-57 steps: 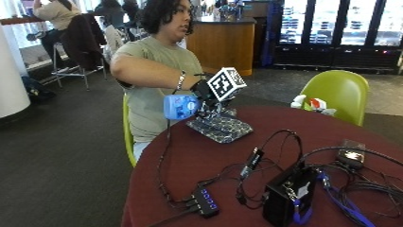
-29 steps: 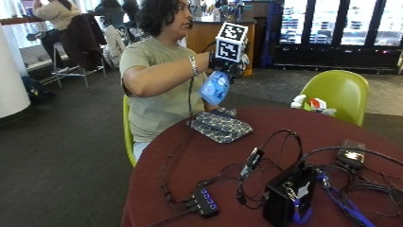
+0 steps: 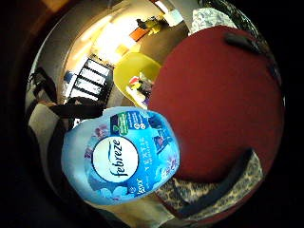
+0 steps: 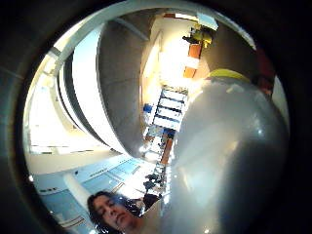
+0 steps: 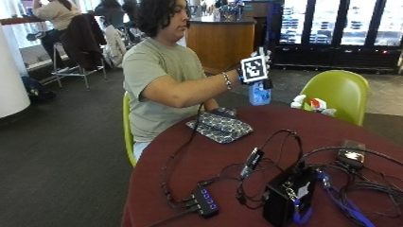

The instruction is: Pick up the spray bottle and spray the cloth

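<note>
hands: gloved right hand [image 5: 259, 75] wrapped round spray bottle [image 5: 258, 93], raised above worktop [image 5: 189, 165], likely lining up on the cloth [image 5: 220, 126].

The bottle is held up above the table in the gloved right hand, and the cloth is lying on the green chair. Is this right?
One part is wrong: the cloth is not on the green chair. It lies on the table, in front of the person, as the outside view shows. The rest holds: the gloved right hand holds the bottle up above the table.
</note>
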Motion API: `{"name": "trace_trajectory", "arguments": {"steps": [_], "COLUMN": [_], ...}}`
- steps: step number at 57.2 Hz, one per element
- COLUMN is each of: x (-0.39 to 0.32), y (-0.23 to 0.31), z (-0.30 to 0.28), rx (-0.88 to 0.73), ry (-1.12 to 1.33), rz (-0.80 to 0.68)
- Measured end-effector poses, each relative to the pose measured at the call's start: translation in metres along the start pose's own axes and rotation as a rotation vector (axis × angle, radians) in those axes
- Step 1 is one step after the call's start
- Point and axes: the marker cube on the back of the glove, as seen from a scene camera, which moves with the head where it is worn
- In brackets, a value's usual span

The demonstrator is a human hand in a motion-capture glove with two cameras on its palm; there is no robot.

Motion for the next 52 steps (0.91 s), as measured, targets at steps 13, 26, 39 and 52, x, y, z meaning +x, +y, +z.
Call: {"name": "trace_trajectory", "arguments": {"steps": [13, 26, 39, 52], "x": [0.077, 0.077, 0.081, 0.083], "y": [-0.009, -0.011, -0.001, 0.034], "z": [0.003, 0.006, 0.005, -0.034], "rx": [0.004, 0.074, 0.044, -0.146], "ry": [0.102, 0.044, 0.082, 0.26], "rz": [0.053, -0.012, 0.035, 0.262]}}
